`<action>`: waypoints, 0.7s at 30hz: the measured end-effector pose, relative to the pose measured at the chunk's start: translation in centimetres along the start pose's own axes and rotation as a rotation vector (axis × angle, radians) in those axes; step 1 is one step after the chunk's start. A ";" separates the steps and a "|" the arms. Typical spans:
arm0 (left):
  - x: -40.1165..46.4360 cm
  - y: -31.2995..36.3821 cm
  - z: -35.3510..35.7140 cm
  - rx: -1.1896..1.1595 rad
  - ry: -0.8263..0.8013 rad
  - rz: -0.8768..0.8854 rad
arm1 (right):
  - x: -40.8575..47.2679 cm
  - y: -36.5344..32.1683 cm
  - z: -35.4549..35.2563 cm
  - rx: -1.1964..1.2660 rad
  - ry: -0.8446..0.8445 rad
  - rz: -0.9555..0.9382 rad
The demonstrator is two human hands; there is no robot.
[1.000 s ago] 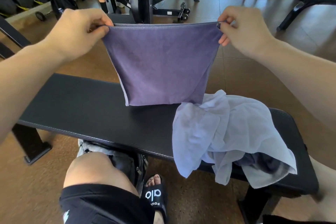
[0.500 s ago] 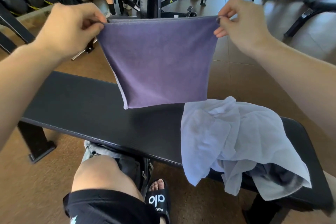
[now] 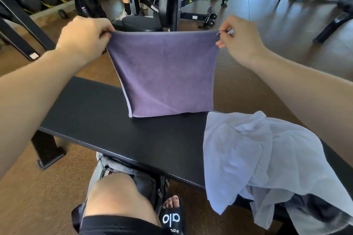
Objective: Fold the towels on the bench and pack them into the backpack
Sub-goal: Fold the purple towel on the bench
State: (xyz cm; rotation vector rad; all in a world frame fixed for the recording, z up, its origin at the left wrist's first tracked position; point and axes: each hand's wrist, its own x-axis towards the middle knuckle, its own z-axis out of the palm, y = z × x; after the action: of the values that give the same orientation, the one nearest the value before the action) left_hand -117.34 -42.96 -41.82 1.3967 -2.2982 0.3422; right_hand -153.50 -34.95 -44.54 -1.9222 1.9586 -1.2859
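Black padded counter point(image 3: 91, 112) runs from left-centre to lower right; its left half is bare, and its right end is cut off by the frame edge. Pale lavender towel point(image 3: 254, 160) lies crumpled on the right part, draping over the near edge; a darker cloth beneath it is mostly hidden. Purple towel point(image 3: 164, 76) hangs doubled and taut above the counter, lower edge at or just above the padding; contact cannot be told. Left hand point(image 3: 84, 38) pinches its top left corner, right hand point(image 3: 238, 40) pinches its top right corner. Grey backpack point(image 3: 107, 168) sits on the floor under the near edge, largely hidden by a knee.
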 end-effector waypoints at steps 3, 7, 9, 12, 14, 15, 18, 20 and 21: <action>2.6 0.3 0.9 -0.019 -0.030 -0.069 | 1.7 0.1 1.3 -0.026 0.030 0.054; 5.5 0.3 1.0 -0.044 0.154 -0.126 | 3.6 -0.8 0.9 -0.046 0.196 0.028; 5.3 -0.2 0.9 -0.086 0.241 -0.114 | 3.4 -1.5 0.2 -0.068 0.275 -0.014; 1.9 -1.5 1.6 -0.166 0.197 -0.014 | -0.9 -1.9 0.3 -0.061 0.227 -0.032; -2.4 -2.8 2.9 -0.210 0.076 0.126 | -6.1 -1.3 1.8 -0.091 0.133 -0.062; -4.9 -3.5 3.7 -0.219 -0.016 0.189 | -9.0 -1.0 2.8 -0.107 0.074 -0.091; -12.8 -5.7 6.3 -0.190 -0.271 0.270 | -17.3 -0.8 6.5 -0.106 -0.162 -0.101; -17.3 -7.0 7.9 -0.157 -0.373 0.281 | -21.9 -1.3 8.7 -0.170 -0.348 -0.080; -19.1 -7.6 8.4 -0.146 -0.403 0.286 | -23.7 -1.7 9.7 -0.218 -0.414 -0.085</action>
State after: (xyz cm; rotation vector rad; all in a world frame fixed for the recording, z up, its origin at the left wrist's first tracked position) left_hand -104.87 -35.08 -58.44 1.1457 -2.7948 -0.0314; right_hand -141.79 -18.77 -60.69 -2.1737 1.8764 -0.6346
